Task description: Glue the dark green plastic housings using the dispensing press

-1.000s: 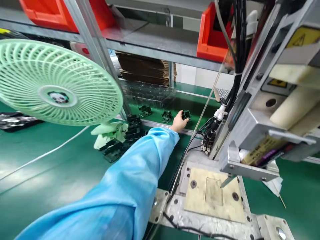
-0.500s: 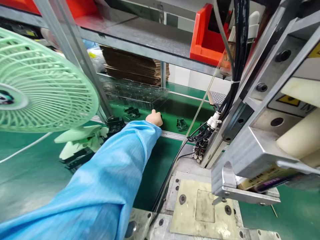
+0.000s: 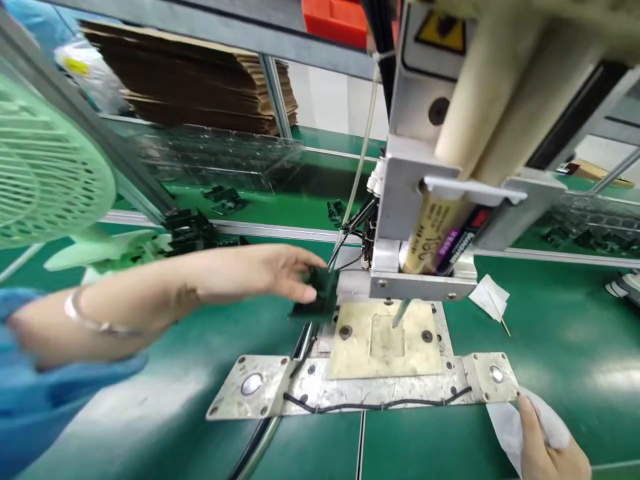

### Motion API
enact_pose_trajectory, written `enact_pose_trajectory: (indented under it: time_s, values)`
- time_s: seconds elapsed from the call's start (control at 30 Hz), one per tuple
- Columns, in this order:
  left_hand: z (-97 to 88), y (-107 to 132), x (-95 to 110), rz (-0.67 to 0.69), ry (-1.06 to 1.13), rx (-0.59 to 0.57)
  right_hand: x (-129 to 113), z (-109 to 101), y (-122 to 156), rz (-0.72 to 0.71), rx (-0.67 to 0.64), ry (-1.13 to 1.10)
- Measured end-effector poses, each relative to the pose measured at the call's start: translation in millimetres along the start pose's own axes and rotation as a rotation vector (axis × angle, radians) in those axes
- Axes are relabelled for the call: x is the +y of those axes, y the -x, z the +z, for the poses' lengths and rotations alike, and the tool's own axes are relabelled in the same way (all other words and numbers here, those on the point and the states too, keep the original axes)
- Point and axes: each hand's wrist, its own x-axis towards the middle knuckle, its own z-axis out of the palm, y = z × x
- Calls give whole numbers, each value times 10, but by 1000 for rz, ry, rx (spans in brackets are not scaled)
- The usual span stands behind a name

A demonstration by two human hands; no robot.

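One dark part (image 3: 325, 297) (blurred, detail lost), pinched betw. thumb & fingers of L hand (image 3: 273, 270), near left edge of pale plate (image 3: 357, 350). R hand (image 3: 555, 453) pinches white wipe (image 3: 550, 417). Step's prob. the carry; next move calls for steady aim, clear of nozzle (image 3: 401, 313).

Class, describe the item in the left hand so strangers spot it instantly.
Find the grey metal machine, then the flat cream plate at its foot. By the plate's upper-left corner, the left hand grips a dark, squarish, plastic-looking part. Unlike similar dark parts lying beyond, it is held.
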Motion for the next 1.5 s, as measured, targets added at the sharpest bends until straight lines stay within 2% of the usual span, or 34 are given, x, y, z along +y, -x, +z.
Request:
enact_pose_trajectory:
  time_s: [0.03,0.07,0.1,0.13,0.23,0.3,0.37,0.43,0.57,0.7,0.83,0.93,1.0,1.07,1.2,1.3,1.33,1.5]
  values:
    - [146,121,-48,-73,35,-178,-4,0,-17,20,-23,-16]
    - [297,217,-100,-128,67,-303,-10,0,-35,35,-51,-39]
    - [449,286,-151,-165,97,-376,-19,0,-51,44,-76,-62]
    - [595,329,-197,-189,129,-398,-32,0,-64,49,-88,-81]
    - [945,326,-262,-225,249,-374,-85,1,-78,28,-73,-131]
    - [1080,244,-254,-189,328,-381,-122,8,-71,13,-50,-165]
    - [1149,126,-248,-99,349,-367,-150,19,-61,13,-43,-181]
    - [1189,1,-276,20,305,-295,-165,31,-54,18,-45,-196]
    - [1256,-126,-399,239,87,-150,-158,39,-44,7,-45,-241]
    - [1189,26,-433,336,-330,-63,-158,9,-58,57,-53,-285]
    - [817,305,-458,250,-567,109,-296,-13,-167,211,-130,-358]
    - [472,496,-642,138,-584,155,-465,35,-291,282,-274,-433]
    - [313,604,-828,29,-471,128,-547,87,-359,309,-365,-479]
    - [243,692,-1004,-78,-297,127,-582,129,-400,338,-400,-506]
    - [285,780,-1173,-133,-16,189,-549,156,-413,343,-407,-526]
    - [371,780,-1175,-165,74,130,-504,164,-395,306,-353,-479]
    - [406,777,-1171,-166,97,142,-491,171,-388,301,-327,-454]
    - [580,781,-1201,-172,244,354,-483,189,-340,253,-256,-415]
